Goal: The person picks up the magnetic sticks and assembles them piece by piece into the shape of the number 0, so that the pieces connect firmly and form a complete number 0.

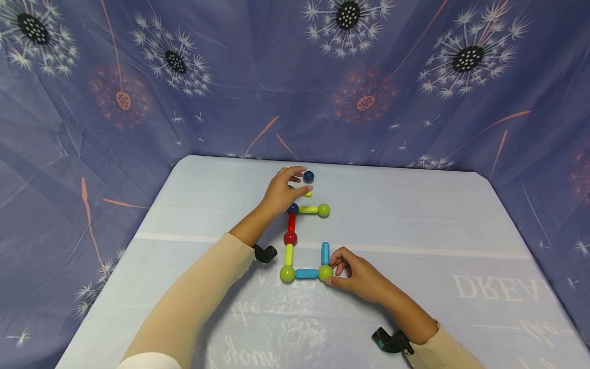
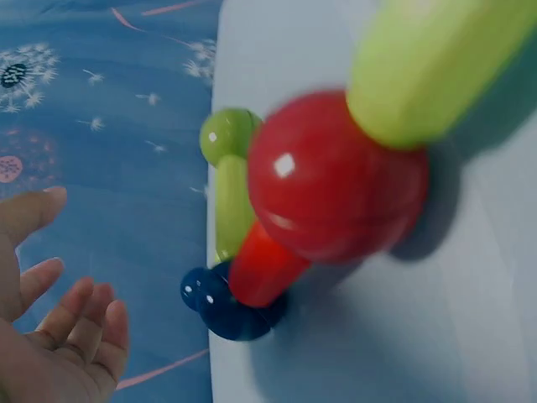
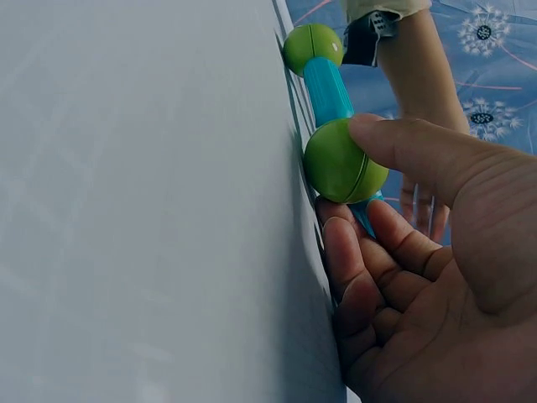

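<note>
A flat shape of magnetic rods and balls lies on the table. My right hand (image 1: 361,277) holds the green ball (image 3: 340,164) at the shape's near right corner, thumb on top and curled fingers beside it. A blue rod (image 1: 325,253) stands off this ball away from me; another blue rod (image 1: 306,274) runs left to a second green ball (image 1: 288,273). My left hand (image 1: 283,190) reaches over the far end, thumb and fingers spread, nothing between them in the left wrist view. Close to its fingertips are a loose navy ball (image 1: 308,177) and a partly hidden yellow-green rod (image 1: 308,194).
Up the shape's left side run a yellow-green rod (image 1: 289,254), a red ball (image 2: 336,176), a red rod (image 1: 291,223) and a navy ball (image 2: 235,311). From that, another yellow-green rod (image 1: 308,209) leads to a green ball (image 1: 324,210). A patterned cloth (image 1: 276,92) hangs behind the table.
</note>
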{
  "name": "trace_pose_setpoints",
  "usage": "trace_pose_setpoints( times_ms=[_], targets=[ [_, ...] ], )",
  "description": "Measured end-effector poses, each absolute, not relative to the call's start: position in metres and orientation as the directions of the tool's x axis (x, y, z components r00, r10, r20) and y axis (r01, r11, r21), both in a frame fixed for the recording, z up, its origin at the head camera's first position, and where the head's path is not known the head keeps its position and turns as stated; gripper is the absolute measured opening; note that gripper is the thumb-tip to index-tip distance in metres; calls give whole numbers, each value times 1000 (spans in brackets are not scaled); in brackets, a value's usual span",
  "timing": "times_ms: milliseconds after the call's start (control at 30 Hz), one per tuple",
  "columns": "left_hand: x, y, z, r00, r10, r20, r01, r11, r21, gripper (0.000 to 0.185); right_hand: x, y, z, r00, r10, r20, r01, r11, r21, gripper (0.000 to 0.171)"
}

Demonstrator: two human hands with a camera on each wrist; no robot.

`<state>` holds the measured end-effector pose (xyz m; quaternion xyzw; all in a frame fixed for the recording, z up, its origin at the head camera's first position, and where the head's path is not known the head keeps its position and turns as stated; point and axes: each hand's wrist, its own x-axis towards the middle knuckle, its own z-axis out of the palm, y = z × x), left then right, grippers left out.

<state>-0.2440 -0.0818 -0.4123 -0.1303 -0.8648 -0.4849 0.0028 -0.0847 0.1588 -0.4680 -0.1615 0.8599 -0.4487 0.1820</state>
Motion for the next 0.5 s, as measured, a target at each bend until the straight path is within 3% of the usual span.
trace_pose_setpoints(
  times_ms=[500],
  targets=[
    [-279,-89,-433,-977,214,-1,117,537,835,84,-84,159,-467,-882,-441,-164,-122,551,-826,38]
  ],
)
